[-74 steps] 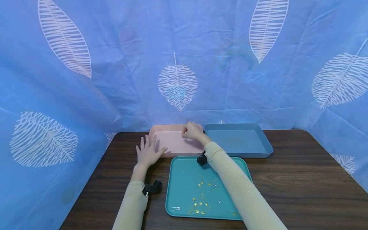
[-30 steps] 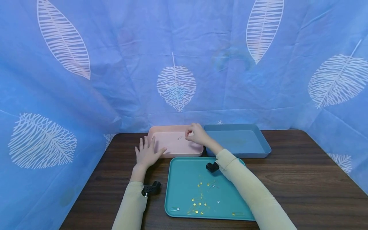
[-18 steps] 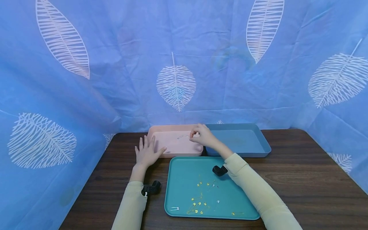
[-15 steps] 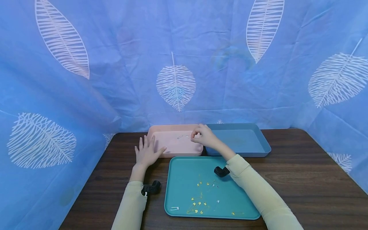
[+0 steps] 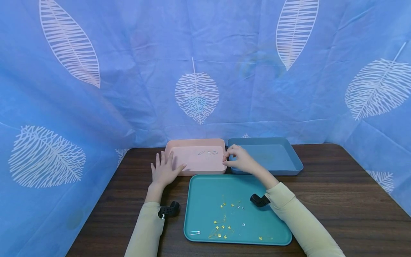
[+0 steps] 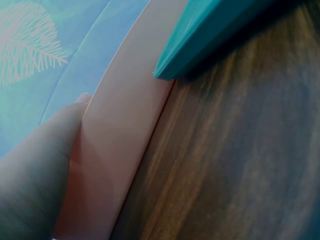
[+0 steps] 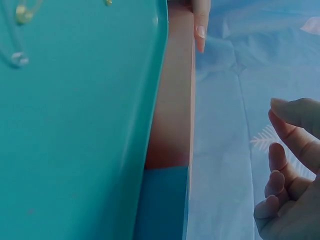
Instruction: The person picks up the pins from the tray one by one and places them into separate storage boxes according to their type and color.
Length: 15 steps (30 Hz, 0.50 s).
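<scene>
My left hand (image 5: 163, 173) rests with spread fingers on the left part of the pink tray (image 5: 192, 167). Its thumb (image 6: 42, 150) touches the front wall in the left wrist view. My right hand (image 5: 240, 160) hangs over the gap between the pink tray and the blue tray (image 5: 266, 172). Its fingers are loosely curled, thumb and index tips close together; nothing shows between them in the right wrist view. Inside the pink tray lie silver safety pins (image 5: 212, 152), slightly blurred. Several gold safety pins (image 5: 223, 227) and a few silver ones are scattered on the teal tray (image 5: 205, 185).
A dark wood table (image 5: 337, 200) carries all the trays. Nearer me than the pink and blue trays, the teal tray sits close against them. One white-looking silver safety pin (image 5: 194, 232) lies at its front left corner. A blue leaf-print cloth (image 5: 240, 89) hangs behind the table.
My right hand has moved right and back from inside the pink tray, and silver safety pins now lie there in view. The left hand has stayed in place.
</scene>
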Each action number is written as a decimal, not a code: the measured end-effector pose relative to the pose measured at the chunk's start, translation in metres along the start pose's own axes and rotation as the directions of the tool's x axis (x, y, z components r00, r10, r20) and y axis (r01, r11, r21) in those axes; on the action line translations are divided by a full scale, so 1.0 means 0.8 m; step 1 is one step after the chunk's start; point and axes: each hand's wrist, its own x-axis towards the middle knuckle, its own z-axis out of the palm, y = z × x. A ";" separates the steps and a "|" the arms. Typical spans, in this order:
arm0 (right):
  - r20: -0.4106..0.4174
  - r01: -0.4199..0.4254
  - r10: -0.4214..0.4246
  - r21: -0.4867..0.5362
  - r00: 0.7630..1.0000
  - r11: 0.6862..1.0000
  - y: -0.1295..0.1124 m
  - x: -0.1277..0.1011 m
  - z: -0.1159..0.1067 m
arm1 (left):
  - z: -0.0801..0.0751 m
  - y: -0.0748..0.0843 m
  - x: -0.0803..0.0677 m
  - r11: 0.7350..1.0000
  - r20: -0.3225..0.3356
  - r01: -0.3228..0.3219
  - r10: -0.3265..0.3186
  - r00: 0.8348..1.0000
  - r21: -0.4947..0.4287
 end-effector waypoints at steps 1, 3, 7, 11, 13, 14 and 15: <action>0.001 -0.005 0.005 0.002 1.000 1.000 0.001 -0.004 -0.001 | 0.000 0.000 0.000 1.000 0.003 0.000 0.000 1.000 0.001; 0.005 -0.008 0.008 0.005 1.000 1.000 0.003 -0.012 -0.003 | 0.000 0.001 -0.001 1.000 0.008 0.002 -0.002 1.000 -0.001; 0.023 -0.012 0.011 0.019 1.000 1.000 0.008 -0.029 -0.006 | 0.000 0.001 -0.001 1.000 0.010 0.000 0.000 1.000 -0.010; 0.063 -0.036 0.033 0.043 0.997 0.998 0.013 -0.042 -0.010 | 0.000 0.001 -0.002 1.000 0.007 -0.006 0.006 1.000 -0.019; 0.085 -0.042 0.038 0.050 0.996 0.998 0.015 -0.047 -0.011 | -0.001 0.000 -0.001 1.000 0.009 -0.008 0.008 1.000 -0.021; 0.093 -0.046 0.040 0.056 0.995 0.997 0.016 -0.049 -0.013 | -0.001 0.000 -0.002 1.000 0.008 -0.009 0.009 1.000 -0.023; 0.103 -0.047 0.041 0.062 0.994 0.997 0.017 -0.052 -0.013 | -0.001 0.000 -0.002 1.000 0.010 -0.010 0.010 1.000 -0.024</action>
